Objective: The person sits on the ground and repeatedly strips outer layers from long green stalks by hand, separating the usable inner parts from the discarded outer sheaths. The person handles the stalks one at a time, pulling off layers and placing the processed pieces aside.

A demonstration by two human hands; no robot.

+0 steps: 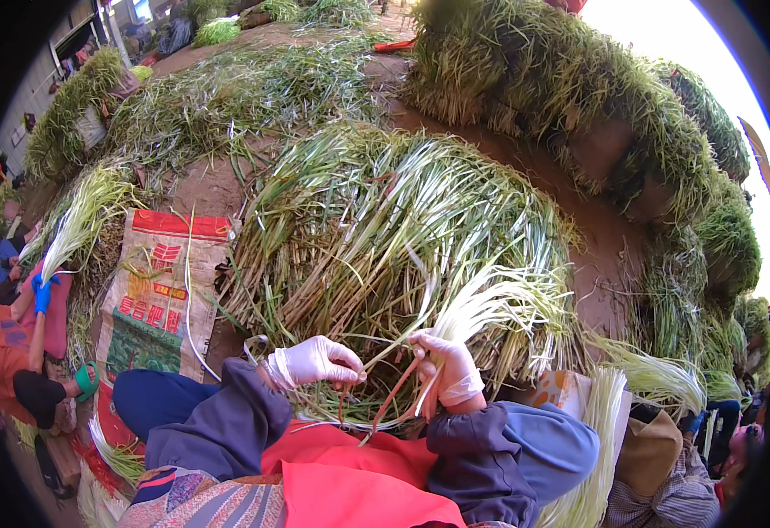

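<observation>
My right hand [447,369], in a pale thin glove, is closed around a bunch of pale leafy stalks [484,303] whose loose ends fan out to the upper right. My left hand [319,363], gloved the same way, pinches the end of a single stalk [381,353] that runs up to the right hand. Reddish-brown strips dangle below both hands. Behind them lies a large heap of long green leafy stalks [385,218]. A red cloth [358,468] covers my lap beneath the hands.
A printed woven sack [160,290] lies left of the heap. At far left a person in orange holds pale stalks [71,231]. Other people sit at lower right beside more pale stalks [596,429]. Tall stacks of green bundles [556,86] stand behind at right.
</observation>
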